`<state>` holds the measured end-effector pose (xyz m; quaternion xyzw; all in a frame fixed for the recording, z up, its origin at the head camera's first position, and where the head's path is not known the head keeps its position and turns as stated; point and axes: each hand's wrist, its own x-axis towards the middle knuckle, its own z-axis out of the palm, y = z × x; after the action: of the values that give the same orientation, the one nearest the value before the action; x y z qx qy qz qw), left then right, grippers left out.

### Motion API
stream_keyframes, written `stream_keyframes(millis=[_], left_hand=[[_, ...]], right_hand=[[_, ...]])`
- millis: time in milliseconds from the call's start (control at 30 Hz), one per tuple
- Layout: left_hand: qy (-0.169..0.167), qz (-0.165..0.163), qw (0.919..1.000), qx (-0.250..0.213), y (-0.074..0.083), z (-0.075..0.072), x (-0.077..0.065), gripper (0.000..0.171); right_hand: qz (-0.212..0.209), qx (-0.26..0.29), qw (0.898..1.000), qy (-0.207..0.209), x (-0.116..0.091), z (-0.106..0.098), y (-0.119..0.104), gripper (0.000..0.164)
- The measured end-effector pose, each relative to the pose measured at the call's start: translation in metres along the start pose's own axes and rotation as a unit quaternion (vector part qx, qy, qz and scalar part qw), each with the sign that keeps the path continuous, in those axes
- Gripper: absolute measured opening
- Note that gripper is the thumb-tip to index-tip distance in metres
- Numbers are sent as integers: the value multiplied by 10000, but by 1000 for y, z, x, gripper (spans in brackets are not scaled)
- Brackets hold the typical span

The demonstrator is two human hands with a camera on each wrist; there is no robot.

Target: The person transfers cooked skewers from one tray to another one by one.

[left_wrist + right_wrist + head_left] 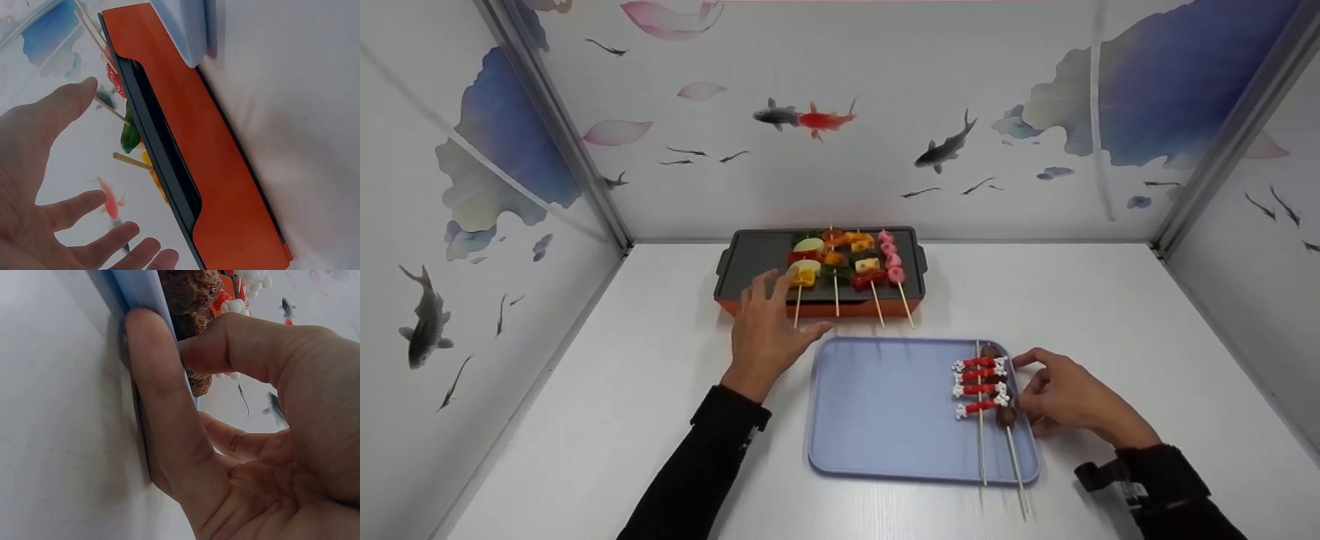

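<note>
My left hand (769, 337), fingers spread, hovers at the front of the orange-sided grill (750, 259), near the leftmost vegetable skewer (804, 279). In the left wrist view nothing lies between its fingers (118, 242), and skewer sticks stand beyond the thumb. At the right edge of the blue tray (892, 409), my right hand (1069, 394) pinches the rim; the right wrist view shows thumb and fingers on either side of it. A skewer of brown balls (1006, 416) and one with red, white-ended pieces (979, 390) lie on the tray's right side, sticks past the front rim.
Also on the grill plate are a mixed skewer (834, 259), another with a red piece (870, 279) and a pink skewer (893, 259); their sticks overhang the front. White walls printed with fish stand behind and beside the white table (1050, 300).
</note>
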<state>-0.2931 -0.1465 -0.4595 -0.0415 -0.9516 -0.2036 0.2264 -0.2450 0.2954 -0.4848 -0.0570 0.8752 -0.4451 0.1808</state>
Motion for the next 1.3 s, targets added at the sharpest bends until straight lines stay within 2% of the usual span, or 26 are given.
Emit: stream_keyframes(millis=[133, 400, 633, 1033, 1300], left_hand=[[56, 15, 9999, -155, -1, 3, -1, 90], [502, 348, 9955, -727, -1, 6, -4, 61], [407, 181, 9955, -842, 1, 4, -4, 45], [419, 127, 9946, -943, 0, 6, -2, 16], [296, -64, 9924, -1189, -1, 4, 0, 12]], right_hand=[[18, -3, 10000, 16, -1, 1, 0, 62], [-22, -77, 10000, 48, 0, 2, 0, 61], [45, -99, 9999, 28, 2, 2, 0, 62], [2, -103, 9999, 95, -1, 2, 2, 62], [-130, -56, 9999, 19, -3, 1, 0, 61]])
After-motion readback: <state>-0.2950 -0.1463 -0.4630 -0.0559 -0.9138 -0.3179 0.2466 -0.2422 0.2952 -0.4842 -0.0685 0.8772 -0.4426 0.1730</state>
